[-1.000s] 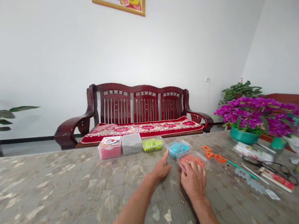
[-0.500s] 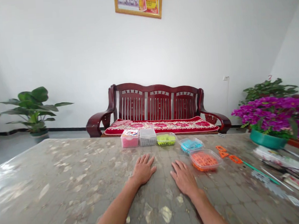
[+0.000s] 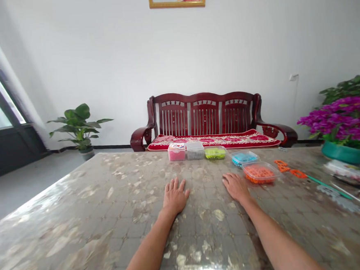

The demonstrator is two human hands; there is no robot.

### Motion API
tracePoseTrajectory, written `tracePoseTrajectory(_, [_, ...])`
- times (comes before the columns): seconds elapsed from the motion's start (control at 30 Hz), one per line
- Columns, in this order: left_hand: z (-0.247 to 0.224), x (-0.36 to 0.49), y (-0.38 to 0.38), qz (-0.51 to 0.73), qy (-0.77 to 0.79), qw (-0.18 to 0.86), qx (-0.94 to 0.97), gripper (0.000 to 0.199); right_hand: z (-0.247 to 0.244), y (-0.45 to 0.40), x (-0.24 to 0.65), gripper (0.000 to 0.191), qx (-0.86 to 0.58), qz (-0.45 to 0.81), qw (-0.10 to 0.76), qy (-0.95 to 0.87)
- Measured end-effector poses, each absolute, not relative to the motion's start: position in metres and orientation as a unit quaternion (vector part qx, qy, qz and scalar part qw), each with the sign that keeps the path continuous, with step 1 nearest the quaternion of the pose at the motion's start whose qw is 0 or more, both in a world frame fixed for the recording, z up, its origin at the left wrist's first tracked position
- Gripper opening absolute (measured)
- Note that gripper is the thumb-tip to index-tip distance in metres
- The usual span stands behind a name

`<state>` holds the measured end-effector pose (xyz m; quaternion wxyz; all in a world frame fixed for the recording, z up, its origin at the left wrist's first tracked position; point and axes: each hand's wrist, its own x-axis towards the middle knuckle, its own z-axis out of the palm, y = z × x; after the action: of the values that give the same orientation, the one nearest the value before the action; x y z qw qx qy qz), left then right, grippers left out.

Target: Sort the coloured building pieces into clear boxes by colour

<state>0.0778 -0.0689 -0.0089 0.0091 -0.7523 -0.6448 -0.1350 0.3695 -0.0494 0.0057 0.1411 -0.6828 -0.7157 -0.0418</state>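
Observation:
My left hand (image 3: 175, 196) lies palm down on the patterned tabletop (image 3: 131, 196), fingers spread and pointing away from me. It holds nothing. My right hand (image 3: 236, 186) also rests palm down with its fingers stretched out, a short way left of a clear tub of orange plastic pieces (image 3: 261, 173). Behind that tub stands one with blue pieces (image 3: 245, 158). Farther left, in a row near the far edge, are a tub of yellow-green pieces (image 3: 215, 153), a box of grey pieces (image 3: 195, 152) and a box of pink pieces (image 3: 177, 153).
Joined orange pieces (image 3: 298, 173) and a green stick (image 3: 328, 187) lie at the right, beside grey joined pieces (image 3: 335, 196). Purple flowers in a teal pot (image 3: 346, 152) stand behind them. Beyond the table is a wooden bench (image 3: 203, 117); a potted plant (image 3: 80, 127) stands at left.
The view has turned left and tilted, so the furniture and tubs appear farther right and higher. My hands now lie wider apart, both still flat on the table.

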Motion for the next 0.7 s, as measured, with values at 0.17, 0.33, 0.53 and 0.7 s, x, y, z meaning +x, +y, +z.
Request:
tracePoseTrajectory(0.17, [-0.004,0.079,-0.074,-0.146,-0.647,0.009,-0.748,0.049,0.008,-0.049,0.368,0.036,-0.685,-0.051,0.138,-0.714])
tracePoseTrajectory(0.33, [0.002,0.080,-0.076,-0.149,-0.649,0.006,-0.746,0.049,0.007,-0.048,0.369,0.035,-0.683,-0.061,0.138,-0.715])
tracePoseTrajectory(0.53, [0.004,0.081,-0.078,-0.154,-0.647,0.005,-0.747,0.048,0.005,-0.048,0.370,0.036,-0.681,-0.063,0.142,-0.715])
tracePoseTrajectory(0.7, [0.002,0.080,-0.076,-0.161,-0.646,0.009,-0.746,0.047,0.004,-0.047,0.371,0.035,-0.682,-0.062,0.148,-0.713])
